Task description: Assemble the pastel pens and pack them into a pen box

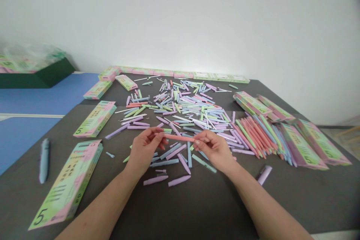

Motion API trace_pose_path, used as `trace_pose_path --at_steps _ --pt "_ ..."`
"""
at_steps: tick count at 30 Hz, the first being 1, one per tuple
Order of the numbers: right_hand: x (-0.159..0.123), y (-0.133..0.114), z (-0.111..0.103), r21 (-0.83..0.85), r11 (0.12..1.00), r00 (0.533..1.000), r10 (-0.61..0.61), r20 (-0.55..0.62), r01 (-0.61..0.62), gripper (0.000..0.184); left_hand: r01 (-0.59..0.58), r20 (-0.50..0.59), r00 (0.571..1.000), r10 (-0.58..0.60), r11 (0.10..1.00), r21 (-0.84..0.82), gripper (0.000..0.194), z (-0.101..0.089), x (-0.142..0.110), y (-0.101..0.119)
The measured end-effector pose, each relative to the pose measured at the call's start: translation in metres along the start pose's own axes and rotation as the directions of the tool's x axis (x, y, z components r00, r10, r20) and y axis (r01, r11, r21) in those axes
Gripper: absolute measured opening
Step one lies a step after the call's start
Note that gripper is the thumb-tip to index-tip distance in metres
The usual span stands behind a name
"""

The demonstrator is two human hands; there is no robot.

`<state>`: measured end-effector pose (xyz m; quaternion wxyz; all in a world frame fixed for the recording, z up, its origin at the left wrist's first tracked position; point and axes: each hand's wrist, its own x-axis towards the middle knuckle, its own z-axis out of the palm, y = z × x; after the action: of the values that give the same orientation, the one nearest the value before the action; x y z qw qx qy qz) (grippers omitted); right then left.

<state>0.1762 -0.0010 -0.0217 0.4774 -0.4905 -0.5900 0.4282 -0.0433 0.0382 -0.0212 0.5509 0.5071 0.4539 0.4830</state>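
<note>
My left hand (144, 147) and my right hand (214, 148) hold one pink pen (177, 137) between them, level above the dark table (180, 206). Each hand pinches an end of it with fingers closed. Under and beyond the hands lies a loose heap of pastel pen parts (182, 108): purple, blue, green, pink barrels and thin white refills. A row of assembled pens (258, 131) lies side by side to the right of my right hand.
Flat pastel boxes lie at the left (69, 183) (95, 119), along the back edge (182, 74) and stacked at the right (315, 140). A blue pen (44, 159) lies near the left edge, a purple cap (264, 174) by my right forearm. A green box (36, 75) stands far left.
</note>
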Motion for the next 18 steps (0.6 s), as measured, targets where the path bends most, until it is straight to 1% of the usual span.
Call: trace_pose_path --at_steps 4,8,11,14,16,18 --pt "0.0013 -0.0030 -0.0006 0.063 0.998 0.999 0.027 -0.028 -0.025 0.018 0.002 0.018 1.000 -0.001 1.000 -0.017 0.025 0.0004 -0.0016 -0.0008" --pt "0.0028 -0.0050 0.0002 0.101 0.993 0.998 0.059 -0.027 -0.056 0.022 -0.013 0.007 1.000 0.012 0.999 0.036 0.027 0.0017 -0.0021 0.0024" --pt "0.0035 -0.0033 -0.0003 0.082 0.995 0.999 0.052 -0.004 -0.052 0.023 -0.017 -0.006 1.000 0.017 0.996 0.086 0.030 0.0028 -0.0014 0.0042" --pt "0.0040 -0.0004 -0.0026 -0.029 0.999 0.999 0.026 0.022 -0.025 0.019 -0.019 0.010 1.000 0.018 0.989 0.146 0.033 0.0040 -0.0011 0.0055" --pt "0.0041 0.0004 -0.0045 -0.167 0.986 1.000 -0.017 0.023 0.020 0.018 -0.013 0.038 0.999 0.006 0.983 0.184 0.034 0.0044 -0.0014 0.0065" --pt "0.0038 -0.0005 -0.0058 -0.301 0.950 0.997 -0.071 0.032 0.077 0.018 -0.002 0.057 0.998 -0.010 0.977 0.211 0.035 0.0046 -0.0019 0.0077"
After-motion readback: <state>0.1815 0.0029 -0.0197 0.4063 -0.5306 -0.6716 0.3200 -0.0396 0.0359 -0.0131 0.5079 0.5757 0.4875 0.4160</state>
